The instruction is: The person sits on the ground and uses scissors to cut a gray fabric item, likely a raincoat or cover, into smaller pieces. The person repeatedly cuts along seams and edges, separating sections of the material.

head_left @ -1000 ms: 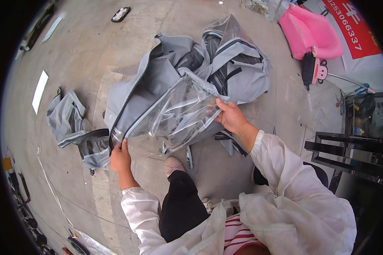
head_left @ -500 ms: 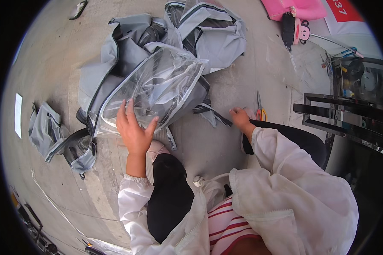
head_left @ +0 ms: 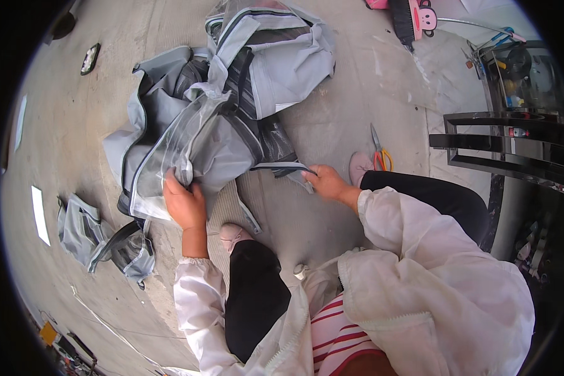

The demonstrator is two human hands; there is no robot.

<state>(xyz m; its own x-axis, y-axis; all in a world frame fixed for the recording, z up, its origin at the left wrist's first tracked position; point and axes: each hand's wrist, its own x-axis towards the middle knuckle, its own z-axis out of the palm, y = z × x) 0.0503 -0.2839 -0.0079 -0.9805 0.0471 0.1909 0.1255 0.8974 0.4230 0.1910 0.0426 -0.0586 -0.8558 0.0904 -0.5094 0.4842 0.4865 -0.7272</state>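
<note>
A grey fabric piece with a clear plastic panel (head_left: 163,156) and dark trim lies spread on the floor before me. My left hand (head_left: 185,205) is closed on the crumpled plastic at its near side, fingers curled into a fold. At the piece's right side, a grey strip with black edging (head_left: 282,167) stretches out, and my right hand (head_left: 331,182) pinches its free end between thumb and fingers. Orange-and-yellow-handled scissors (head_left: 381,153) rest on the floor just beyond my right shoe.
More grey fabric with black mesh (head_left: 294,66) is heaped at the far side. Smaller grey mesh pieces (head_left: 78,225) lie to the left, and a loose narrow strip (head_left: 247,210) near my left shoe. A black metal rack (head_left: 501,141) stands on the right, below a brush with a pink monkey face (head_left: 425,19).
My left hand has gone from spread on the clear plastic to gripping it, and the panel has folded inward. My right hand has moved left and taken hold of the strip, now pulled straighter.
</note>
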